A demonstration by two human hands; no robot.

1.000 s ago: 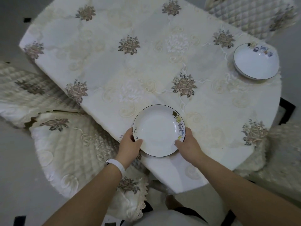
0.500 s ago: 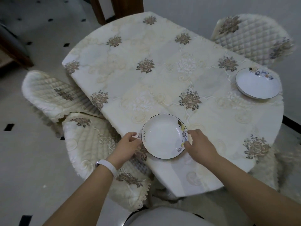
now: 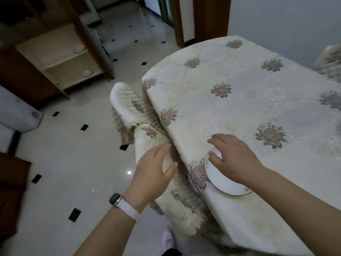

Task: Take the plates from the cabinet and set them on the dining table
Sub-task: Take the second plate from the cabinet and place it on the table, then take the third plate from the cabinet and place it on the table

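A white plate (image 3: 222,183) with a dark rim lies on the dining table (image 3: 239,100) near its front left edge. My right hand (image 3: 232,157) hovers over the plate with fingers spread, covering much of it, holding nothing. My left hand (image 3: 153,170) is off the table, open, above a covered chair (image 3: 166,183). At the far left stands an open wooden cabinet (image 3: 55,56) with pale shelves; small white dishes (image 3: 86,72) sit on them. The second plate is out of view.
The table wears a cream floral cloth. Two quilted chairs (image 3: 129,106) are tucked at its left side, another (image 3: 330,61) at the far right. The tiled floor (image 3: 73,163) lies between the table and the cabinet. A doorway (image 3: 160,13) opens at the back.
Both hands have let go of the plate, which stays on the table. My left hand has drawn away leftward over the chair. The view has swung left, bringing the cabinet into sight.
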